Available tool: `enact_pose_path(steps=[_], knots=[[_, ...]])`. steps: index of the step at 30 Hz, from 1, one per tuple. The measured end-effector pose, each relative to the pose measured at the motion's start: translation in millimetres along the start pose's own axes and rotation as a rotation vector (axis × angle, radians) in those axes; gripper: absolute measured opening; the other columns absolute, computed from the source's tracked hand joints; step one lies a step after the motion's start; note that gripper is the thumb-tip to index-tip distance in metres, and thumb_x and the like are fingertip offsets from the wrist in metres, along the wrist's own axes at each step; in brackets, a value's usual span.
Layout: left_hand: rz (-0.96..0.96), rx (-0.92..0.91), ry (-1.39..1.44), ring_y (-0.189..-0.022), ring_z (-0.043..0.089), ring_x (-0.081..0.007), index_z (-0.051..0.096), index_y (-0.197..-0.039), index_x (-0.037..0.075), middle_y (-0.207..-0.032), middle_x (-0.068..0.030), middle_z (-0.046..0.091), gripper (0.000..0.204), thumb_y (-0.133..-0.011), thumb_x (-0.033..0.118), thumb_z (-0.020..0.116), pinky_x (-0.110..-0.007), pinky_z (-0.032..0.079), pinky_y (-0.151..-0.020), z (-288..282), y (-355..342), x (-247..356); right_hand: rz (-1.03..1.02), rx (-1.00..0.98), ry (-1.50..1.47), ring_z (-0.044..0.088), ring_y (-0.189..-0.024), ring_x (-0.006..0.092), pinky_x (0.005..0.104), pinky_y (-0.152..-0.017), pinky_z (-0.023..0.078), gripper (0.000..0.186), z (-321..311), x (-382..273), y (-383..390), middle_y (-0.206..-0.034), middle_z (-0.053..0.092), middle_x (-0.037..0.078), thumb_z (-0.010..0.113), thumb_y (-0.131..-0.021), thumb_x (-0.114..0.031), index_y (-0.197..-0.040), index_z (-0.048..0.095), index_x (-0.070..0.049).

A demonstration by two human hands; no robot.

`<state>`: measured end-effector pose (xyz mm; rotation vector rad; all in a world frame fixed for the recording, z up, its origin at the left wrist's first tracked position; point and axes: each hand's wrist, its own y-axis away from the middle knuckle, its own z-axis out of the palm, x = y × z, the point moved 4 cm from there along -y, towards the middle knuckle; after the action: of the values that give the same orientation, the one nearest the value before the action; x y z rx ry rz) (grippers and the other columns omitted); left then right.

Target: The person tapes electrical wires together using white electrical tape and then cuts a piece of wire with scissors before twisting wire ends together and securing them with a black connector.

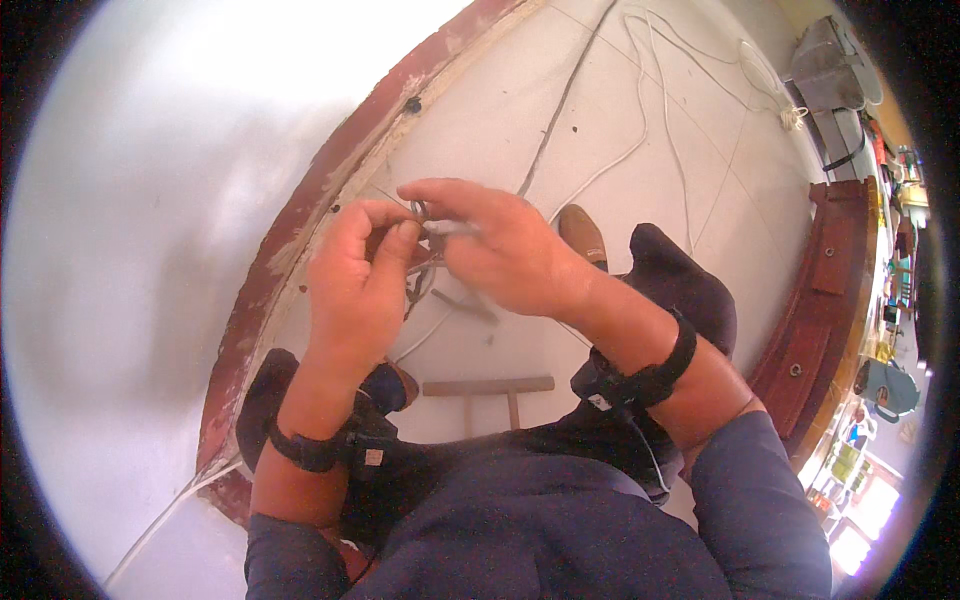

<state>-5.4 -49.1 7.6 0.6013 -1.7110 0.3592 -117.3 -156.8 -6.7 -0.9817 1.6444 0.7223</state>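
Your left hand point(355, 285), at 9 o'clock of centre, is pinched on thin wire ends point(420, 212); your right hand point(500, 250) grasps them too. Wires: judged light, springy, slippery; hold near the tips. Hammer point(490, 388) lies on floor point(660, 150) at 6 o'clock.

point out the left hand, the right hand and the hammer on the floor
left hand point(355, 290), head view, on the back of the hand
right hand point(505, 250), head view, on the back of the hand
hammer point(490, 387), head view, on the crosswise bar lying on the floor between the knees
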Motion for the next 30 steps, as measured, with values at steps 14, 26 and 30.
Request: enact_pose_path(steps=[14,26,30], knots=[[-0.058,0.003,-0.044,-0.084,0.058,-0.0101,0.061,-0.102,0.003,-0.089,-0.0026,0.062,0.008,-0.096,0.008,0.060,-0.025,0.049,-0.075,-6,3,1,-0.129,0.093,0.229,0.063,-0.089,0.0369,0.0440,-0.078,0.051,0.047,-1,-9,4,-0.100,0.064,0.020,0.070,-0.084,-0.024,-0.123,0.060,-0.001],[0.066,-0.033,-0.104,-0.082,0.058,-0.0089,0.063,-0.099,0.003,-0.089,-0.0019,0.063,0.006,-0.094,0.005,0.063,-0.024,0.049,-0.074,-2,3,4,-0.094,0.181,0.226,0.064,-0.085,0.0383,0.0454,-0.076,0.052,0.032,0,-5,4,-0.095,0.066,0.021,0.064,-0.085,-0.023,-0.107,0.066,0.000],[0.153,-0.021,-0.184,-0.080,0.058,-0.0089,0.063,-0.099,0.002,-0.088,-0.0016,0.063,0.006,-0.095,0.006,0.063,-0.024,0.048,-0.073,-3,2,4,-0.014,0.133,0.254,0.064,-0.083,0.0378,0.0457,-0.074,0.051,0.028,-3,-8,4,-0.092,0.067,0.021,0.064,-0.085,-0.023,-0.102,0.067,-0.001]])
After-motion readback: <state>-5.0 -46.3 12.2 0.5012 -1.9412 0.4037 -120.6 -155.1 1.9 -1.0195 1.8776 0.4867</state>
